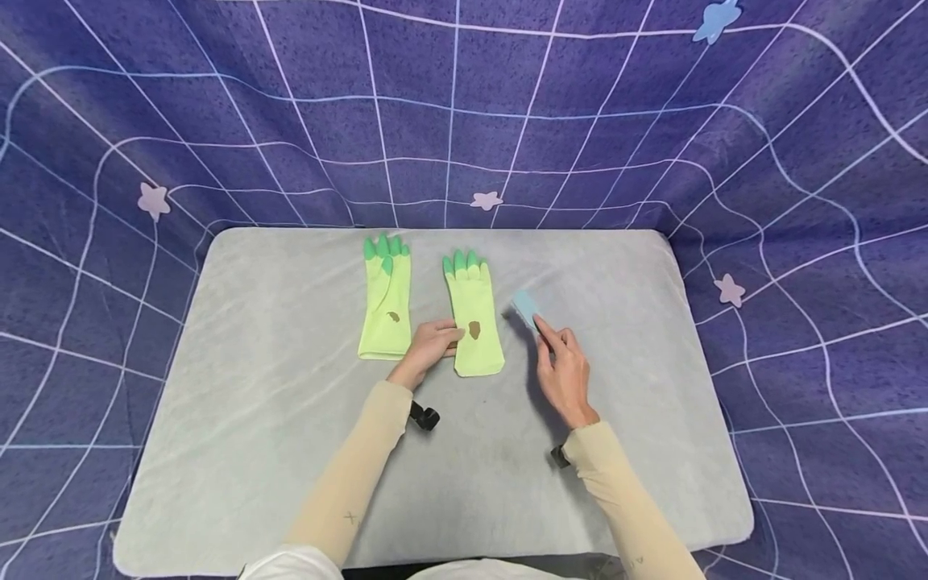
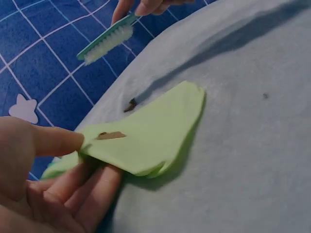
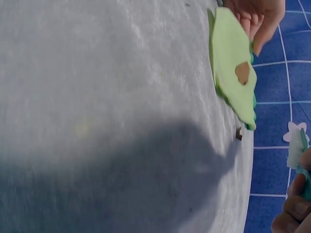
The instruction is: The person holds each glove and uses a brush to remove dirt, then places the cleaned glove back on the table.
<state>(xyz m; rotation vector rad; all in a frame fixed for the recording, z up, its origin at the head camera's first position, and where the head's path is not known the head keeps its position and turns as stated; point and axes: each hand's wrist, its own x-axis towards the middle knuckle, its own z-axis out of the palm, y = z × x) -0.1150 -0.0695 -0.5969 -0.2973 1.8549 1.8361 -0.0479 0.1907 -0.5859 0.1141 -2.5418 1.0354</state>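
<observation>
My left hand [image 1: 431, 346] pinches the edge of a light green rubber glove [image 1: 478, 354] with green fingertips. In the left wrist view the thumb lies on top of this glove [image 2: 150, 126] and the fingers are under it, next to a brown stain [image 2: 112, 135]. To the right, my right hand [image 1: 565, 374] grips a light blue-green scrub brush [image 1: 524, 308], held above the table. Its white bristles [image 2: 109, 46] point down in the left wrist view. A matching second glove [image 1: 384, 302] lies flat on the left, with a smaller brown stain [image 1: 394, 316].
A small brown crumb [image 2: 130, 105] lies on the grey cloth-covered table [image 1: 275, 451] just right of the held glove. Behind the table and along its sides hangs a blue curtain [image 1: 413, 72] with a grid and star pattern.
</observation>
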